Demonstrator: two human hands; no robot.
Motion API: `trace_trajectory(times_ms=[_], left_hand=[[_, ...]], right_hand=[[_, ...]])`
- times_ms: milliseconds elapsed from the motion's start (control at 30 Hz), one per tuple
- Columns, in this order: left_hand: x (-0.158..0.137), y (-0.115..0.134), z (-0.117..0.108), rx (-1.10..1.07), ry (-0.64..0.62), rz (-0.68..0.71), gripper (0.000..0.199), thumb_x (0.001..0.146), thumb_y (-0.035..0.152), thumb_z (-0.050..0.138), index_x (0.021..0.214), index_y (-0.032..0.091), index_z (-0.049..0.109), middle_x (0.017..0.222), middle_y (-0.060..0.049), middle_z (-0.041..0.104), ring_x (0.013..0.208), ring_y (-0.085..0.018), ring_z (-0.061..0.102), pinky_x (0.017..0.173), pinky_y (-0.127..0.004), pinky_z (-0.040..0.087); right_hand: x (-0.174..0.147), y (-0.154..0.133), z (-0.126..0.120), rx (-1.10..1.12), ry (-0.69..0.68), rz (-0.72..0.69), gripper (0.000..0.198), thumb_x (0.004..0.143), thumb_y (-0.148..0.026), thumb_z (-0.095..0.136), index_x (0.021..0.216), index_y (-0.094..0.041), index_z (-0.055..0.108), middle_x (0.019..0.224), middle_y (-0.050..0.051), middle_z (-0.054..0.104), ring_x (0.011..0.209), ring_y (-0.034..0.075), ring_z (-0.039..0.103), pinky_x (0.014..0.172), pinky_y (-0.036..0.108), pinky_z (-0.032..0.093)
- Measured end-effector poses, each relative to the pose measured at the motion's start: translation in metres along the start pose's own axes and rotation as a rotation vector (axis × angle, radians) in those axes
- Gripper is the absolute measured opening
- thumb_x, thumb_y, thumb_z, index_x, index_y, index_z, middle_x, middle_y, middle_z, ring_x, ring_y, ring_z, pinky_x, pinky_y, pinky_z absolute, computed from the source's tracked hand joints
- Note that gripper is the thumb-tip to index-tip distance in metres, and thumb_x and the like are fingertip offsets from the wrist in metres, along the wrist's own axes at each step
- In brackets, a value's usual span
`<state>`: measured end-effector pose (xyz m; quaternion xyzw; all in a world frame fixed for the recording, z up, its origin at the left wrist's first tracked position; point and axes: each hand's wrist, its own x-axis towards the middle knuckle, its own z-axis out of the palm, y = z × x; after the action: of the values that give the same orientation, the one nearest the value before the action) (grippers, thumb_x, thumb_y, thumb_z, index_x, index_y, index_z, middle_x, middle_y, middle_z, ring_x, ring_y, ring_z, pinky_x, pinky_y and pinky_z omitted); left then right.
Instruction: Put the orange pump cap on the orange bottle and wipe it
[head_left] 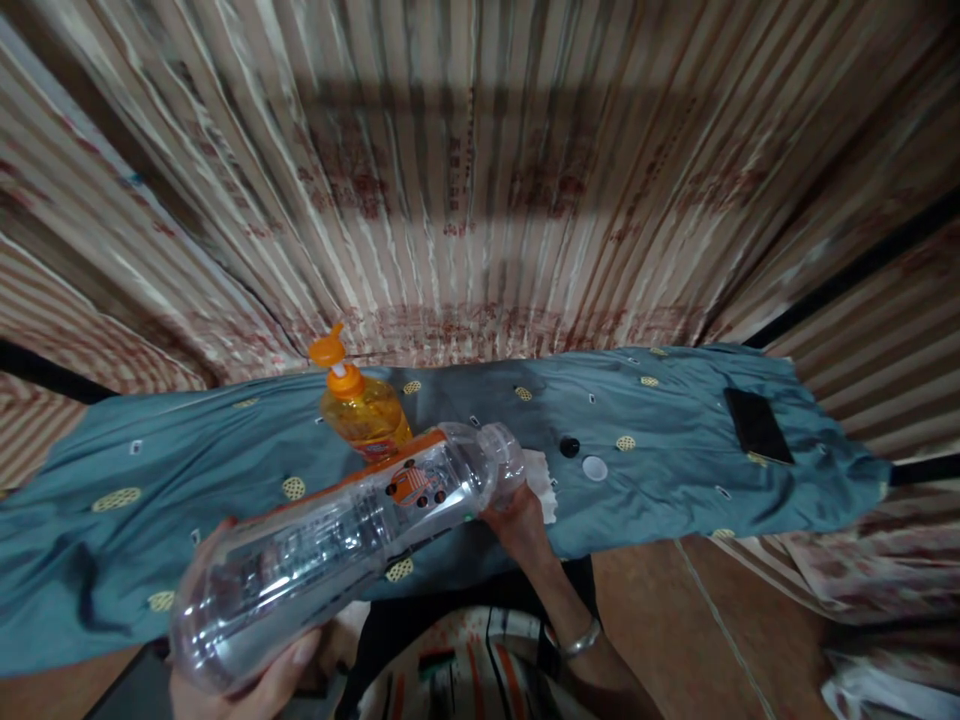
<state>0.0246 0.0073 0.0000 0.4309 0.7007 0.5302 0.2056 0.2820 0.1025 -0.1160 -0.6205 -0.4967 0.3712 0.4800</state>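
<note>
A large clear plastic bottle (322, 550) with an orange printed label lies tilted across my view, its neck pointing right. My left hand (255, 685) is closed around its base end, with the thumb on the near side. At the neck end, my right hand (517, 520) grips a small clear plastic container (504, 465), which meets or overlaps the bottle's mouth; whether they touch is unclear. Just behind the bottle stands a pump bottle (367, 410) of yellow-orange liquid with an orange pump head. A white tissue (541, 485) lies partly behind my right hand.
A black cap (570, 446) and a white round lid (595, 468) lie right of the tissue. Farther right is a black phone (757, 425). A teal patterned cloth (675, 490) covers the narrow table. Striped curtains (480, 200) hang behind and at both sides.
</note>
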Motion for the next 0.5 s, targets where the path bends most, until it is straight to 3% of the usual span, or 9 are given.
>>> trace_trajectory(times_ms=[167,367,500], left_hand=[[0.001,0.017,0.0,-0.027,-0.035,-0.087,0.115,0.058,0.066,0.09,0.157,0.03,0.044,0.147,-0.011,0.06,0.136,-0.044,0.056,0.124,-0.064,0.039],[0.003,0.007,0.0,-0.084,0.006,-0.078,0.108,0.055,0.058,0.093,0.152,0.034,0.052,0.148,-0.009,0.059,0.139,-0.048,0.052,0.125,-0.07,0.033],[0.0,0.013,0.0,-0.087,0.001,-0.084,0.106,0.056,0.055,0.092,0.152,0.035,0.051,0.148,-0.01,0.059,0.138,-0.05,0.051,0.123,-0.075,0.032]], right_hand=[[0.001,-0.006,-0.002,-0.016,-0.03,0.009,0.054,0.074,-0.03,0.077,0.125,-0.018,0.064,0.113,0.015,0.082,0.1,0.033,0.081,0.088,0.048,0.068],[0.0,-0.003,-0.001,-0.048,-0.005,0.024,0.051,0.074,-0.031,0.077,0.123,-0.019,0.065,0.114,0.016,0.082,0.103,0.034,0.08,0.091,0.05,0.067],[-0.001,-0.001,-0.001,-0.054,0.008,0.014,0.051,0.074,-0.031,0.077,0.123,-0.02,0.065,0.115,0.016,0.081,0.105,0.035,0.08,0.093,0.051,0.065]])
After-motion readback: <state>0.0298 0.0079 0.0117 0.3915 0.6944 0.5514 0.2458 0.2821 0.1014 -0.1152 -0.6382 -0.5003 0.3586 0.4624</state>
